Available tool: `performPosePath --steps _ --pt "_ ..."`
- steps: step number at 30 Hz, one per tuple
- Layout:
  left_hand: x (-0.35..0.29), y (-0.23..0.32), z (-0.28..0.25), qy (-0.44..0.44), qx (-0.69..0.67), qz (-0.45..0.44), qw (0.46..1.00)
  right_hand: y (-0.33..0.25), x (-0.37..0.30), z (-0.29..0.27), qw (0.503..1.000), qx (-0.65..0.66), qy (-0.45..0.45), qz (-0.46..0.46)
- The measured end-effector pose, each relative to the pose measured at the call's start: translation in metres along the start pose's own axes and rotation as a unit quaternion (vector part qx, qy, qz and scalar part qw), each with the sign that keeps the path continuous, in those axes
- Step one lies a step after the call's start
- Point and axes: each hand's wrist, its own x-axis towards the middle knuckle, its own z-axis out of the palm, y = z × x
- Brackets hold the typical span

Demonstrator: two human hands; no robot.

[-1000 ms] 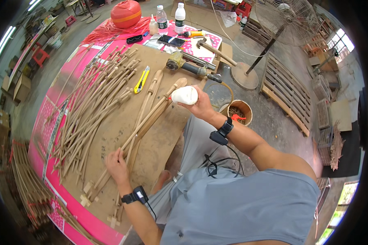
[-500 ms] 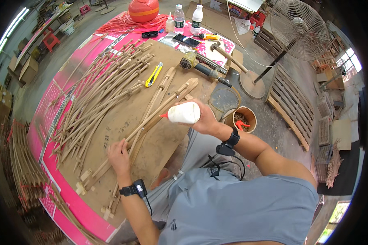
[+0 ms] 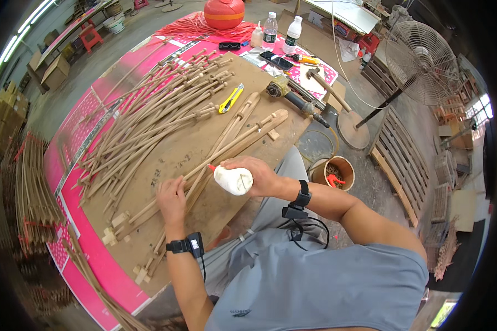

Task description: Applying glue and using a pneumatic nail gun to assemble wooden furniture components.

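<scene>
While the right hand (image 3: 259,176) is grasping a white squeeze bottle (image 3: 233,180) around its body, the left hand (image 3: 172,194) is apparently pinching a thin wooden rod (image 3: 229,148) near the counter's (image 3: 121,291) near side; the bottle is hanging between the two hands, its red nozzle pointing toward the rod, though whether the tip is touching I cannot tell. The bottle is probably being light and soft-walled, yielding under a firm squeeze, so the middle of its body is offering the best hold; the rod is looking light, stiff in short spans and springy along its length, likely dry rather than slippery, and perhaps snapping if bent hard; a pinch close to the worked spot is seeming safest. Beyond the right hand, a round-ended wooden slat (image 3: 281,117) is lying beside the rod; farther out, a power tool (image 3: 298,101) is limiting reach; left of the left hand, a pile of knobbed rods (image 3: 149,116) is crowding that side, with a strip of brown cardboard (image 3: 251,77) running between; the cardboard's near edge is passing beneath the right hand, the wearer's grey trouser leg (image 3: 292,165) bordering it.
</scene>
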Motion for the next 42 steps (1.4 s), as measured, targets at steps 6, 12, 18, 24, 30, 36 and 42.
performPosePath --steps 6,12,18,24,30,36,42 --pt "0.001 0.004 -0.004 0.004 -0.002 -0.006 1.000 0.004 0.004 0.004 1.000 -0.013 -0.002 -0.029" --pt "0.001 0.005 -0.003 0.008 -0.010 -0.006 1.000 0.003 0.007 0.004 0.997 -0.035 -0.023 -0.068" --pt "0.001 0.002 -0.002 0.010 -0.009 -0.005 1.000 -0.005 0.009 0.004 0.991 -0.068 -0.049 -0.103" --pt "0.000 -0.002 0.002 0.008 -0.001 -0.006 1.000 -0.013 0.007 0.005 0.992 -0.055 -0.060 -0.091" --pt "0.000 0.000 0.002 0.016 -0.004 -0.007 1.000 -0.013 0.006 0.004 0.995 -0.052 -0.047 -0.068" --pt "0.000 -0.003 0.005 0.019 -0.014 -0.006 1.000 -0.016 0.010 0.002 0.994 -0.076 -0.048 -0.060" --pt "-0.003 -0.004 0.002 0.011 -0.025 -0.027 0.999 -0.030 0.010 0.010 0.998 0.045 -0.033 -0.009"
